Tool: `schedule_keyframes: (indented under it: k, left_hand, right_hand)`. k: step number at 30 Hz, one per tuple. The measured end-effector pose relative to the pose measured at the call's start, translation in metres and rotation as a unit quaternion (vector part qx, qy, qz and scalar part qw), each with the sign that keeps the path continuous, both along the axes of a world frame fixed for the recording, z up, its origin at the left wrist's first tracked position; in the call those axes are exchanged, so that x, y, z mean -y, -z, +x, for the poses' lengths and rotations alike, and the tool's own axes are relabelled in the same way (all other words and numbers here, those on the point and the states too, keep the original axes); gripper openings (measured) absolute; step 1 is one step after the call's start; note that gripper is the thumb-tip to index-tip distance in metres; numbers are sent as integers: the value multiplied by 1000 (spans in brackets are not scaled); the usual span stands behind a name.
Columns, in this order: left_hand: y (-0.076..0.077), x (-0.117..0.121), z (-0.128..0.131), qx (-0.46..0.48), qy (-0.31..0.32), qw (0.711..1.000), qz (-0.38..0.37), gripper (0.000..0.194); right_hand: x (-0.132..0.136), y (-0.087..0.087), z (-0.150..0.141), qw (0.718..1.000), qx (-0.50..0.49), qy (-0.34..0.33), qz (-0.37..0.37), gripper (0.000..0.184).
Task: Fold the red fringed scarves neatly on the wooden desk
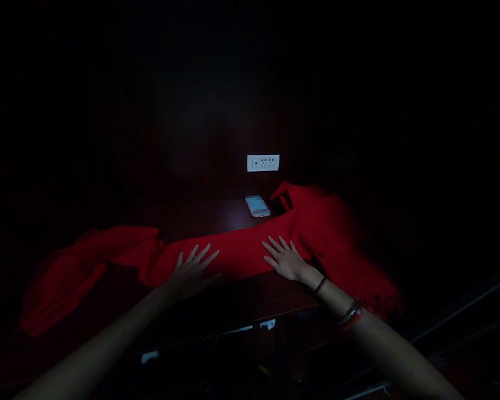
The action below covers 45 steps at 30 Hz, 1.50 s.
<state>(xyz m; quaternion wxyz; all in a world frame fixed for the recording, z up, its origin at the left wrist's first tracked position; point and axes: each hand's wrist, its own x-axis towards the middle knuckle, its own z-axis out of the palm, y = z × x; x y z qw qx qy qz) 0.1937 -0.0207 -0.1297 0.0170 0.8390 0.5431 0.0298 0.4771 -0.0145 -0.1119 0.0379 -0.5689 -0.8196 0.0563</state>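
Note:
A long red scarf with a fringed end at the right lies across the dark table. Its middle part is flattened into a band, while both ends are loose and rumpled. My left hand, with a ring on one finger, rests on the left of that band, fingers spread. On the band's right part lies my right hand, palm down and fingers apart. Neither hand grips the cloth.
Behind the scarf a pale, blurred flat object lies on the dark table. A white socket panel is on the wall behind. Below the table's front edge are white scraps. Most surroundings are too dark to make out.

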Motion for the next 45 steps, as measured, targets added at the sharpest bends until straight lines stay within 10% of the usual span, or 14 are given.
schedule_keyframes:
  k: [12, 25, 32, 38, 45]
  left_hand:
    - [-24, -27, 26, 22, -46, 998, 24, 59]
    - [2, -48, 13, 26, -87, 996, 0, 72]
    - [-7, -26, 1, 52, 56, 996, 41, 61]
    - [-6, 26, -21, 76, 154, 983, 71, 34]
    - [-39, 39, -23, 21, 164, 986, 27, 19]
  right_hand:
    - [-26, -17, -36, 999, -17, -29, 21, 66]
    - [-54, 8, -21, 998, -3, 69, 1, 74]
    - [7, -4, -40, 980, -42, -173, 85, 63]
    - [15, 9, -38, 976, -60, -200, 55, 52]
    - [15, -12, -66, 930, -105, -332, 117, 26]
